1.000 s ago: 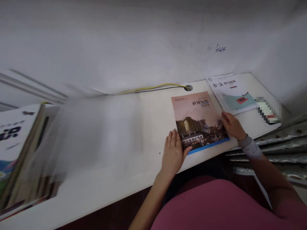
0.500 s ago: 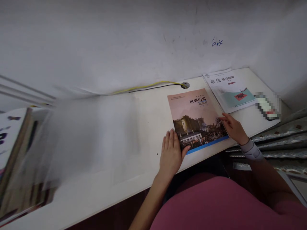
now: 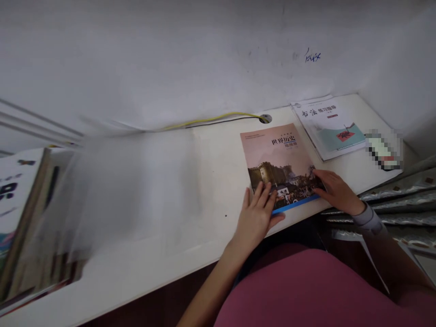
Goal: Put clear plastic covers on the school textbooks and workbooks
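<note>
A closed softcover book (image 3: 269,150) with a pink sky and a castle on its cover lies on the white desk (image 3: 204,190). My left hand (image 3: 257,211) rests on its lower left corner, fingers stretched out over the printed cover and thumb by the blue bottom strip. At the book's right edge is my right hand (image 3: 337,190), with thumb and fingers apart and their tips touching the cover's side. A grey band circles my right wrist.
A white and teal booklet (image 3: 332,127) lies behind the right hand, beside a pixelated object (image 3: 384,150). Yellow cable (image 3: 211,119) runs along the wall into a round desk hole (image 3: 265,118). Books (image 3: 20,195) stand at far left, near a blurred pale patch. Patterned folded material (image 3: 402,190) hangs at right.
My left hand has slid right and further onto the cover's lower part. The right hand has turned at the book's edge, its thumb now showing apart. The book stays flat on the desk.
</note>
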Demonstrator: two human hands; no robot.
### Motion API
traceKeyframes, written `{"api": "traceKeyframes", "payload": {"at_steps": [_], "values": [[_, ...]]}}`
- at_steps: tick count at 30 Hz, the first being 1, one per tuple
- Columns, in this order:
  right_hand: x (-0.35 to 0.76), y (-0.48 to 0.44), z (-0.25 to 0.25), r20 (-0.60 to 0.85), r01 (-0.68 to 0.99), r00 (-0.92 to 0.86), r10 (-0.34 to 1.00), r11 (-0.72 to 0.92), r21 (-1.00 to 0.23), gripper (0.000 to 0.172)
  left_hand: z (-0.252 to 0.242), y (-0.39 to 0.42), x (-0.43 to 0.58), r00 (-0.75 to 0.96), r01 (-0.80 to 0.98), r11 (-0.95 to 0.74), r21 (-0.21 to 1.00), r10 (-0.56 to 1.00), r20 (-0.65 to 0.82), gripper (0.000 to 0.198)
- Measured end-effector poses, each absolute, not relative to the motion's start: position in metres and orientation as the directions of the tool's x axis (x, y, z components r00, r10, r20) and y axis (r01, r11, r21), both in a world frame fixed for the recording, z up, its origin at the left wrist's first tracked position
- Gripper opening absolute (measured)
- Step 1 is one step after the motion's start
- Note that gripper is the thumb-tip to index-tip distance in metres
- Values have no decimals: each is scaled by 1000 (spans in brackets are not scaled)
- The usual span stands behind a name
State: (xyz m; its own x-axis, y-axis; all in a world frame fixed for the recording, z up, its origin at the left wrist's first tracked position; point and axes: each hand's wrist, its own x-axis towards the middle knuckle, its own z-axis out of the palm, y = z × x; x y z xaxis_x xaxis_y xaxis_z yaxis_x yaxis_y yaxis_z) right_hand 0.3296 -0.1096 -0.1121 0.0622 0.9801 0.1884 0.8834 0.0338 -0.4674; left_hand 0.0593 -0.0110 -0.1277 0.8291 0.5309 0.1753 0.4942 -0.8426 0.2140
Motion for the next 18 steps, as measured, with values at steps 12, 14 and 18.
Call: {"api": "traceKeyframes", "payload": {"at_steps": [12,14,18], "values": [[327,-119,-102,374,929,130,918,20,-370,39,-120,-8,70,883,389,-900,198,426,199,50],[324,-123,-105,383,953,113,917,10,-303,37,-126,-13,73,871,394,-898,194,433,234,45],[305,-140,-113,303,995,62,951,-35,-92,41,-132,-16,74,861,357,-900,251,421,284,34]]}}
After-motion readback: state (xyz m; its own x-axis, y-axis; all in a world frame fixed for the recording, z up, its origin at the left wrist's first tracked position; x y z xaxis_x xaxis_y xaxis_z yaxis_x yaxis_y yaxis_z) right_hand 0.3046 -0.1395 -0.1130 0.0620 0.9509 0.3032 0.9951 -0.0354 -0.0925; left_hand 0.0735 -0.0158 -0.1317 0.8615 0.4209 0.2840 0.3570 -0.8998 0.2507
